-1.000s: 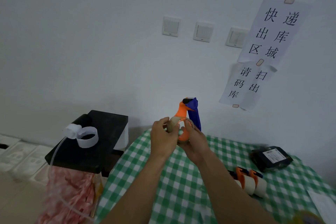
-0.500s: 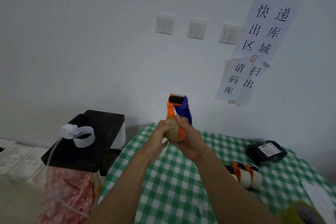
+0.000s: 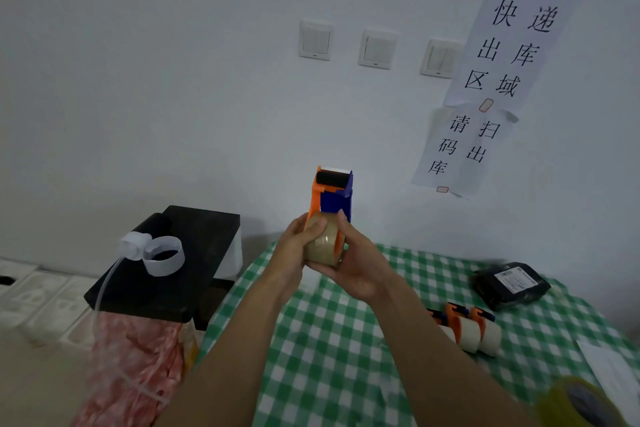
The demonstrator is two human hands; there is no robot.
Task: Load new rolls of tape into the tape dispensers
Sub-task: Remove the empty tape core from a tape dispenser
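1. Tape dispenser, orange on one side and blue on the other, is held in the air above the far edge of the green-checked surface, in front of the wall.
2. Over the last second it has turned from side-on, head leaning right, to upright, with its black roller facing the camera. Both hands have closed in round the tape roll.
3. That suggests the roll is being pressed home on its hub. Leading the tape end up to the roller probably remains.
4. The left hand has its grip round the roll, thumb pressed on the tape. The right hand cups the dispenser from below, one finger lying up the blue side. Neither grip is free.
5. The roll is tan, glossy and looks full. I cannot tell whether any tape reaches the roller.
6. Two loaded dispensers lie on the surface to the right, well apart.
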